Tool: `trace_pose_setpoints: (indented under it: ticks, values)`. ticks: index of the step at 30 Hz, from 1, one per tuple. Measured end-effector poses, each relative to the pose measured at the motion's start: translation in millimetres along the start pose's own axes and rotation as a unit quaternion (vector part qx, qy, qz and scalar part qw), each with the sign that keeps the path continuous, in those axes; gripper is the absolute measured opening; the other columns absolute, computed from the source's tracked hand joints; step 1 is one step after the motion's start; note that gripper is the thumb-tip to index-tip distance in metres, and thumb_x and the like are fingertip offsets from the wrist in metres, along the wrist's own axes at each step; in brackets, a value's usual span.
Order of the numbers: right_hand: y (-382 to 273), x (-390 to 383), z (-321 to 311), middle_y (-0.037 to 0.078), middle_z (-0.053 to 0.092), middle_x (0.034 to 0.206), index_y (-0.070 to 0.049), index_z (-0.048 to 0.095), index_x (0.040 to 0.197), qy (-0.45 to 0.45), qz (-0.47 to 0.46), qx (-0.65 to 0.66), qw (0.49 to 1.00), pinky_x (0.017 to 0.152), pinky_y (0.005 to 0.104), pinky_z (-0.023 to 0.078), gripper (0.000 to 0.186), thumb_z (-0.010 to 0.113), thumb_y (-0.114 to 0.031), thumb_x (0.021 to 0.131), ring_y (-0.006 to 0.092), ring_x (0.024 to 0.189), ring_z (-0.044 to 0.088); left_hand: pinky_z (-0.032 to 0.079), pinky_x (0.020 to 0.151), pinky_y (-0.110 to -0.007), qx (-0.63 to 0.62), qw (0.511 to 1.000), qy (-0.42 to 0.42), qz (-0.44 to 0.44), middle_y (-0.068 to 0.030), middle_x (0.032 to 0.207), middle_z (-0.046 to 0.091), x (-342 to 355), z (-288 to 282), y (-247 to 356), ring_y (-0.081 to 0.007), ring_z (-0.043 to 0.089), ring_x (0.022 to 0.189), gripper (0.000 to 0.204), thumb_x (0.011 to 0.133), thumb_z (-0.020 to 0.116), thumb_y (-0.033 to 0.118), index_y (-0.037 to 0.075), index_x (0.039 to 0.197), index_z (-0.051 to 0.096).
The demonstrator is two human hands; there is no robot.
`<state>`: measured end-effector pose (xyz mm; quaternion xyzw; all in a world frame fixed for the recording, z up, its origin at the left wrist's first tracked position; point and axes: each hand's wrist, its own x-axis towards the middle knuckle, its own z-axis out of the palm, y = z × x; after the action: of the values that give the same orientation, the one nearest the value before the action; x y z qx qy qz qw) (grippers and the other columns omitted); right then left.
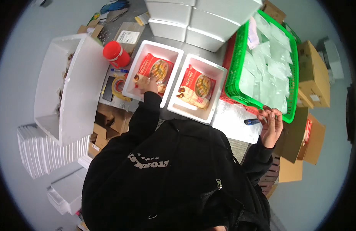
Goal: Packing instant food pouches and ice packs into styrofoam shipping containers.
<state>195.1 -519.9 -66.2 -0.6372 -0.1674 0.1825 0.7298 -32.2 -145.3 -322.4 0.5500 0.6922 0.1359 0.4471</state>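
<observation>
My left hand (148, 85) reaches into a white foam box (172, 52) and touches the lower part of a red and cream food packet (159, 68) lying in it; its fingers are partly hidden. Just right of it, a second foam box (204, 64) holds a matching packet (195, 89). My right hand (272, 126) is raised by the near corner of a green plastic basket (232, 79), fingers loosely bent and apart, nothing seen in them. Filling the basket are several clear-white ice packs (269, 57). A blue and black pen-like item (251, 121) lies beside my right hand.
White foam boxes (210, 27) stand stacked at the back. On the left are a large foam box (83, 77), a red jar (116, 54), a tape roll (119, 85), a dark phone-like slab (108, 89) and stacked foam lids (51, 150). Cardboard boxes (314, 73) line the right.
</observation>
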Motion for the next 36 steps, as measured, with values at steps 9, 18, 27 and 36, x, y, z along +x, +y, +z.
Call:
trace_pose_setpoints:
  ticks: [9, 18, 27, 36]
  values:
    - [-27, 2, -112, 0.011, 0.061, 0.099, 0.000, 0.054, 0.102, 0.176, -0.127, -0.122, 0.968, 0.069, 0.0226, 0.048, 0.014, 0.057, -0.007, 0.090, 0.0129, 0.082, 0.061, 0.046, 0.075, -0.030, -0.231, 0.879, 0.026, 0.417, -0.0073, 0.098, 0.056, -131, 7, 105, -0.0158, 0.055, 0.089, 0.021, 0.084, 0.057, 0.004, -0.002, 0.103, 0.052]
    - [-71, -10, -273, 0.009, 0.063, 0.099, 0.003, 0.057, 0.099, 0.398, -0.269, -0.315, 0.819, 0.078, 0.0258, 0.049, 0.013, 0.055, -0.008, 0.091, 0.0137, 0.088, 0.060, 0.044, 0.079, -0.038, -0.007, 0.726, -0.086, 0.683, -0.0110, 0.093, 0.057, -263, 90, 224, -0.0319, 0.055, 0.088, 0.021, 0.074, 0.068, 0.008, 0.004, 0.092, 0.058]
    - [-49, 37, -285, 0.006, 0.063, 0.090, 0.002, 0.057, 0.100, 0.325, -0.217, -0.335, 0.857, 0.073, 0.0229, 0.048, 0.015, 0.060, -0.004, 0.086, 0.0109, 0.083, 0.061, 0.036, 0.089, -0.044, 0.092, 0.643, -0.131, 0.749, -0.0163, 0.111, 0.047, -320, 212, 304, -0.0348, 0.046, 0.105, 0.046, 0.068, 0.075, 0.030, 0.007, 0.103, 0.058]
    - [-31, 107, -247, 0.004, 0.061, 0.086, -0.001, 0.058, 0.096, 0.242, -0.202, -0.119, 0.941, 0.070, 0.0233, 0.047, 0.011, 0.060, -0.005, 0.086, 0.0105, 0.077, 0.058, 0.043, 0.087, -0.038, 0.096, 0.798, -0.180, 0.567, -0.0219, 0.106, 0.059, -224, 317, 394, -0.0329, 0.057, 0.099, 0.044, 0.075, 0.069, 0.031, 0.002, 0.106, 0.060]
